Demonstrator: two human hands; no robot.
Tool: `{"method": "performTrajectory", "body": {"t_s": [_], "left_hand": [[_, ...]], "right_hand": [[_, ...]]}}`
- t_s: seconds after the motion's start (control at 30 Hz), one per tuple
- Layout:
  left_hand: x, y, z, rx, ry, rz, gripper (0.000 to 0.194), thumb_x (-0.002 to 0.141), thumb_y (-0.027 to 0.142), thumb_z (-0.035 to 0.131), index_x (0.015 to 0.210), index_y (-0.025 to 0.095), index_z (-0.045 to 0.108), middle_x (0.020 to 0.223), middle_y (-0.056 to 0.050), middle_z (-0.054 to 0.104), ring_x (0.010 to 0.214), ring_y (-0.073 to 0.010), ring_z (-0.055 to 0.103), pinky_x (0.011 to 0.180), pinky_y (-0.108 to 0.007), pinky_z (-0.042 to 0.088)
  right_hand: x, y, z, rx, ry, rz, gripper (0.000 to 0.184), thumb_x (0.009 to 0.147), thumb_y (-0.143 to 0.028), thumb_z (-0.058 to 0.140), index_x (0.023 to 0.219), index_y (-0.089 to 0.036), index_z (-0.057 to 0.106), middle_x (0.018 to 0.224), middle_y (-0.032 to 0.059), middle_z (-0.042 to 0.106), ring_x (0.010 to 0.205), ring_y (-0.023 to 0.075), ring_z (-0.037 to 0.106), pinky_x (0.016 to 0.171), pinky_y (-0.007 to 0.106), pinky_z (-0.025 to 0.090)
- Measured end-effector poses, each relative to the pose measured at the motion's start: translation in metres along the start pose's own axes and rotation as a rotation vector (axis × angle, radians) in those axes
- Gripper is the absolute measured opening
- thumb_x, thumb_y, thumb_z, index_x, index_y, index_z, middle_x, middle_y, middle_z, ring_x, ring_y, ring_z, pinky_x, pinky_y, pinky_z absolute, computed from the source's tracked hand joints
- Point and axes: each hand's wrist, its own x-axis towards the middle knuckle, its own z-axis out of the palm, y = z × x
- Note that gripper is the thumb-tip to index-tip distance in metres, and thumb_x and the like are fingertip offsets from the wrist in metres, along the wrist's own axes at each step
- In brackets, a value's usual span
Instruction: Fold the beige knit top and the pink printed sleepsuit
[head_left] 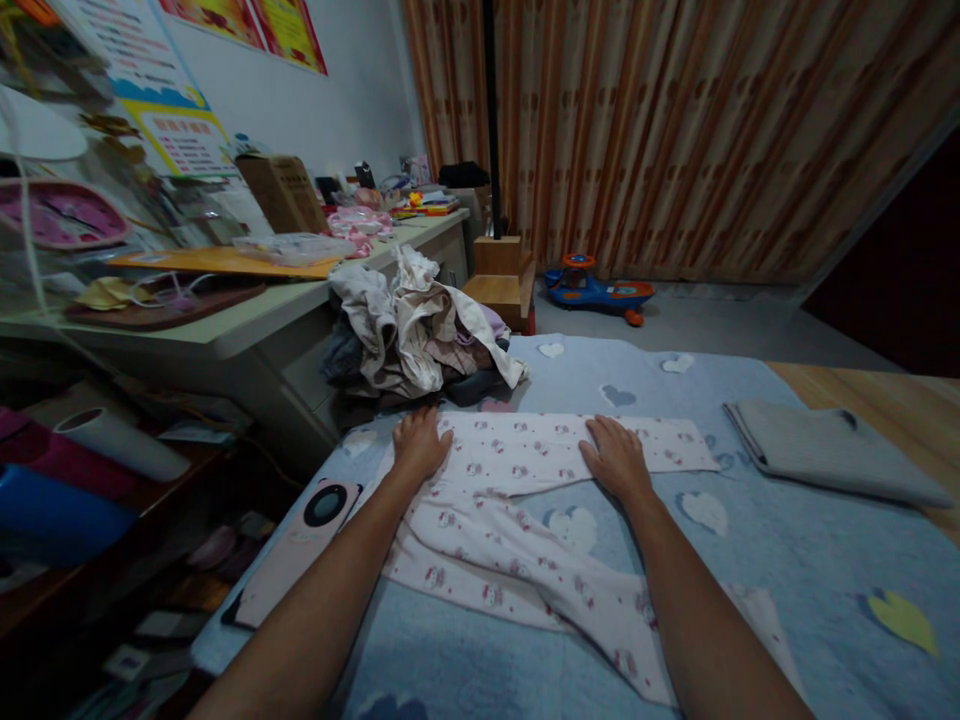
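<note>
Head view: we find left hand (421, 445) and right hand (618, 458) splayed on printed garment (517, 445), partly hidden beneath right forearm (697, 600).

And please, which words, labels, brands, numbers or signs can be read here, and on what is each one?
Nothing is legible.
Blue-and-yellow wall poster: lines of writing, too blurred.
Red-and-yellow poster: too blurred.
Cardboard box: dark print, too small.
Patterned garment: small figures, no readable words.
</note>
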Motion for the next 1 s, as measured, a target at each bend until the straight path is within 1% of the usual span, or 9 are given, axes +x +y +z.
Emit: {"method": "performTrajectory", "body": {"t_s": [0.1,0.23,0.33,0.47,0.57,0.67,0.8,0.9,1.0], "left_hand": [[0.008,0.004,0.002,0.007,-0.013,-0.01,0.061,0.091,0.043,0.047,0.143,0.013,0.043,0.141,-0.019,0.054,0.132,-0.035,0.045,0.107,-0.047,0.033],[0.009,0.009,0.001,0.031,-0.012,-0.009,0.057,0.091,0.042,0.046,0.139,0.011,0.047,0.134,-0.02,0.059,0.126,-0.0349,0.051,0.104,-0.047,0.035],[0.002,0.01,-0.003,0.052,-0.005,0.049,0.048,0.092,0.039,0.044,0.13,0.011,0.054,0.128,-0.019,0.062,0.121,-0.0333,0.054,0.104,-0.046,0.035],[-0.014,0.008,-0.011,0.052,0.009,0.106,0.044,0.091,0.037,0.046,0.127,0.014,0.057,0.126,-0.016,0.062,0.12,-0.0308,0.055,0.104,-0.045,0.035],[-0.021,0.004,-0.019,0.049,0.025,0.12,0.038,0.09,0.035,0.048,0.122,0.017,0.06,0.122,-0.014,0.064,0.118,-0.0297,0.055,0.104,-0.044,0.037],[-0.023,-0.001,-0.022,0.035,0.068,0.099,0.038,0.09,0.033,0.048,0.124,0.017,0.059,0.122,-0.013,0.063,0.116,-0.0297,0.055,0.102,-0.043,0.039],[-0.02,-0.005,-0.022,-0.002,0.133,0.099,0.049,0.091,0.034,0.048,0.134,0.011,0.051,0.135,-0.017,0.056,0.125,-0.0307,0.05,0.105,-0.042,0.038],[-0.018,-0.005,-0.024,-0.049,0.216,0.084,0.051,0.092,0.033,0.047,0.138,0.011,0.047,0.143,-0.017,0.051,0.132,-0.0296,0.044,0.109,-0.041,0.036],[-0.014,-0.004,-0.032,-0.095,0.296,0.048,0.054,0.091,0.031,0.048,0.142,0.011,0.043,0.144,-0.016,0.049,0.133,-0.029,0.042,0.11,-0.041,0.035]], "right_hand": [[0.0,0.0,0.0,-0.002,-0.002,0.005,0.042,0.096,-0.036,0.043,0.133,-0.018,0.054,0.146,0.0129,0.05,0.135,0.0274,0.042,0.112,0.047,0.027],[0.0,0.0,0.0,0.001,-0.002,0.008,0.042,0.095,-0.036,0.044,0.133,-0.019,0.054,0.146,0.0122,0.051,0.135,0.0271,0.042,0.111,0.046,0.027],[0.0,0.0,0.0,-0.003,0.005,0.004,0.042,0.095,-0.035,0.045,0.132,-0.018,0.055,0.146,0.0127,0.051,0.135,0.0271,0.042,0.111,0.046,0.028],[0.0,0.001,0.001,-0.001,0.011,-0.001,0.042,0.095,-0.035,0.045,0.132,-0.018,0.055,0.146,0.0129,0.051,0.134,0.0274,0.042,0.111,0.046,0.028],[0.0,0.002,0.002,0.007,0.008,0.006,0.042,0.095,-0.035,0.045,0.132,-0.019,0.055,0.146,0.0129,0.051,0.135,0.0275,0.042,0.112,0.047,0.028],[0.001,0.002,0.003,0.009,0.006,0.007,0.042,0.095,-0.036,0.044,0.133,-0.019,0.054,0.146,0.0126,0.05,0.135,0.0274,0.042,0.112,0.047,0.027],[0.001,0.001,0.002,0.007,-0.004,0.011,0.042,0.095,-0.035,0.043,0.132,-0.018,0.054,0.146,0.0124,0.05,0.135,0.0276,0.041,0.112,0.046,0.027],[0.001,0.0,0.0,0.003,-0.003,0.01,0.042,0.095,-0.035,0.043,0.132,-0.018,0.054,0.146,0.0125,0.05,0.136,0.0274,0.042,0.112,0.046,0.027],[0.001,0.0,0.0,0.006,-0.007,0.011,0.042,0.095,-0.036,0.043,0.132,-0.018,0.054,0.146,0.013,0.05,0.135,0.0275,0.042,0.112,0.047,0.027]]}}
